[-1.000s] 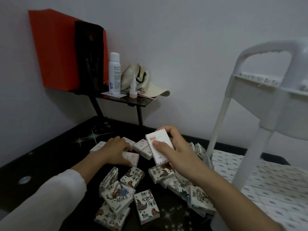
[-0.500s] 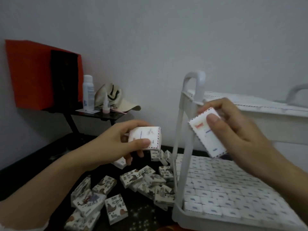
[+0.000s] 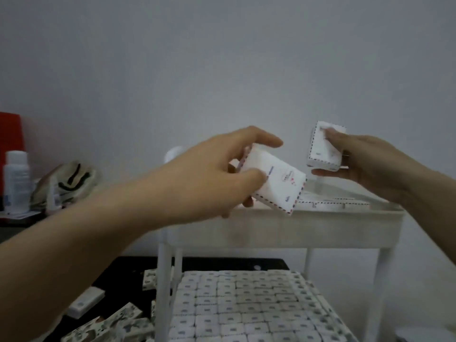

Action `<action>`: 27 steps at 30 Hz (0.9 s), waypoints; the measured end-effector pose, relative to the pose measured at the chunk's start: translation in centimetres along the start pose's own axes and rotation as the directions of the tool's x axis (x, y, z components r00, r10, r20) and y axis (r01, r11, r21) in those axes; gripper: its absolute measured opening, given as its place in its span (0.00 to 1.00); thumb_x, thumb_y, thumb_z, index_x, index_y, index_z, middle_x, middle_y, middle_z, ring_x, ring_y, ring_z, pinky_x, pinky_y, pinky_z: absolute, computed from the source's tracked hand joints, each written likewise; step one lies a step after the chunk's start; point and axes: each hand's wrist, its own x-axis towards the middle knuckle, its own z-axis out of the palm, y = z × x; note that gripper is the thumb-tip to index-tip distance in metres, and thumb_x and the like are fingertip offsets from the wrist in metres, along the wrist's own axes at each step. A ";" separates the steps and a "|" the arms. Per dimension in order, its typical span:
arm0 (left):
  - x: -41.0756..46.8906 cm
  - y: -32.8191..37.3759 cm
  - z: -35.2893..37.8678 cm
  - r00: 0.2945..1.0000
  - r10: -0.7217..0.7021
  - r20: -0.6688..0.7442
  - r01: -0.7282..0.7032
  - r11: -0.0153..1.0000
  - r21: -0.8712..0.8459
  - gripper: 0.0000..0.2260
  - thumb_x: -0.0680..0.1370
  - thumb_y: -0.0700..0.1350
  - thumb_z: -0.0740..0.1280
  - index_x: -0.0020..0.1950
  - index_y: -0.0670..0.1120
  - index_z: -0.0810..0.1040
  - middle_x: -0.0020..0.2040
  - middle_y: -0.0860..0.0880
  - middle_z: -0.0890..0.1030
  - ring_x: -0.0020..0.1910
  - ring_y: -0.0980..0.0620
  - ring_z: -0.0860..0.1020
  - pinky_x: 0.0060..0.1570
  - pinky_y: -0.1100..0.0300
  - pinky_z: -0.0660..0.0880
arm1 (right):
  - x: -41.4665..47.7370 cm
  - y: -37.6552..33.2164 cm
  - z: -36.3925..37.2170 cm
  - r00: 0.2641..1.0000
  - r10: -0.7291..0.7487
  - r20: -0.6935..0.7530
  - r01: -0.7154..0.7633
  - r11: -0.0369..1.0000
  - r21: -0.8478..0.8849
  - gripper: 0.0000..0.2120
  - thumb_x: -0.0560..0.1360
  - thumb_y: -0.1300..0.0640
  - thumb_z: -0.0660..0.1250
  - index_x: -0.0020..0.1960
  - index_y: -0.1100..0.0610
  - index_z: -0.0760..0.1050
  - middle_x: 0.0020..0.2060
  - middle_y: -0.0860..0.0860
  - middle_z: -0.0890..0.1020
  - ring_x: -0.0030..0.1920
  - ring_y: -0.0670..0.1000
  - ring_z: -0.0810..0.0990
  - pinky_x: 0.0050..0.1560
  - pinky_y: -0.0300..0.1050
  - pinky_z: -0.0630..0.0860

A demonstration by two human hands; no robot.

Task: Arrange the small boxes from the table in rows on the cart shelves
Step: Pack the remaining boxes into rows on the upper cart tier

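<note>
**A:** What is the white cart (image 3: 164, 280) like?

**B:** It looks like smooth plastic, with round posts. Below its top shelf (image 3: 271, 232), flat rectangular boxes (image 3: 246, 309) lie in tight rows. Patterned boxes (image 3: 123, 317) lie loose on the black tabletop (image 3: 118, 270).

**A:** And the hands?

**B:** Above the top shelf, the left hand (image 3: 209, 178) grips a tilted white box (image 3: 278, 188) with a striped border. The right hand (image 3: 370, 166) pinches a second box (image 3: 323, 149). The print is too blurred to read.

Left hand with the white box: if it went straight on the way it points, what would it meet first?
The left hand and its small white box would probably meet the white plastic cart's top shelf first, at the white boxes lying in it; depth is unclear.
</note>
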 end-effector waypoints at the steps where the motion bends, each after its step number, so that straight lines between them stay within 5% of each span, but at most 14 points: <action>1: 1.8 0.1 0.3 0.999 -0.005 -0.038 0.006 1.000 0.022 0.17 0.76 0.47 0.65 0.64 0.60 0.72 0.49 0.55 0.81 0.36 0.56 0.82 0.29 0.63 0.76 | 0.9 0.0 -0.7 1.000 0.028 -0.015 -0.028 0.999 -0.047 0.17 0.77 0.45 0.65 0.54 0.58 0.79 0.49 0.57 0.85 0.51 0.55 0.85 0.51 0.51 0.82; 7: 11.4 -0.5 1.4 0.981 -0.069 -0.181 0.092 0.988 0.125 0.08 0.75 0.46 0.70 0.53 0.51 0.77 0.46 0.53 0.82 0.37 0.55 0.79 0.26 0.66 0.74 | 3.5 1.4 -3.3 0.948 0.317 0.017 -0.290 0.888 -0.356 0.19 0.82 0.43 0.54 0.59 0.54 0.75 0.47 0.58 0.86 0.56 0.58 0.82 0.66 0.52 0.72; 12: 18.0 -1.8 2.9 0.973 -0.079 -0.217 0.149 0.933 0.327 0.08 0.74 0.46 0.68 0.53 0.49 0.78 0.49 0.50 0.82 0.43 0.47 0.82 0.36 0.57 0.80 | 4.3 3.6 -2.4 0.856 0.516 0.031 -0.470 0.801 -0.372 0.22 0.81 0.43 0.54 0.57 0.59 0.76 0.48 0.58 0.84 0.48 0.56 0.72 0.44 0.46 0.68; 15: 20.8 -2.7 4.0 0.978 -0.114 -0.174 0.181 0.881 0.438 0.08 0.75 0.47 0.67 0.53 0.51 0.76 0.50 0.51 0.82 0.41 0.48 0.82 0.41 0.54 0.81 | 4.7 4.6 -2.2 0.849 0.529 0.000 -0.504 0.809 -0.303 0.21 0.80 0.45 0.57 0.60 0.60 0.77 0.46 0.59 0.82 0.48 0.56 0.76 0.47 0.48 0.71; 21: 23.3 -4.3 6.0 0.981 -0.186 -0.055 0.188 0.840 0.509 0.11 0.77 0.47 0.67 0.59 0.49 0.75 0.54 0.50 0.80 0.40 0.51 0.80 0.29 0.63 0.75 | 4.6 5.1 -1.9 0.824 0.567 0.018 -0.547 0.802 -0.239 0.17 0.81 0.46 0.58 0.52 0.58 0.77 0.40 0.56 0.82 0.39 0.53 0.79 0.36 0.42 0.75; 24: 23.3 -5.0 6.7 0.980 -0.197 0.009 0.172 0.877 0.448 0.13 0.77 0.47 0.69 0.60 0.48 0.75 0.54 0.50 0.79 0.38 0.54 0.78 0.28 0.65 0.76 | 4.0 4.8 -2.4 0.837 0.546 0.037 -0.525 0.820 -0.229 0.20 0.81 0.44 0.57 0.56 0.58 0.78 0.43 0.56 0.85 0.44 0.55 0.81 0.37 0.44 0.74; 27: 22.8 -5.6 7.7 0.979 -0.181 0.090 0.126 0.895 0.429 0.12 0.76 0.50 0.70 0.58 0.49 0.77 0.53 0.52 0.80 0.42 0.53 0.79 0.38 0.63 0.77 | 3.4 4.4 -3.1 0.898 0.437 0.044 -0.408 0.868 -0.284 0.23 0.81 0.40 0.54 0.57 0.56 0.78 0.44 0.56 0.86 0.46 0.54 0.81 0.41 0.44 0.73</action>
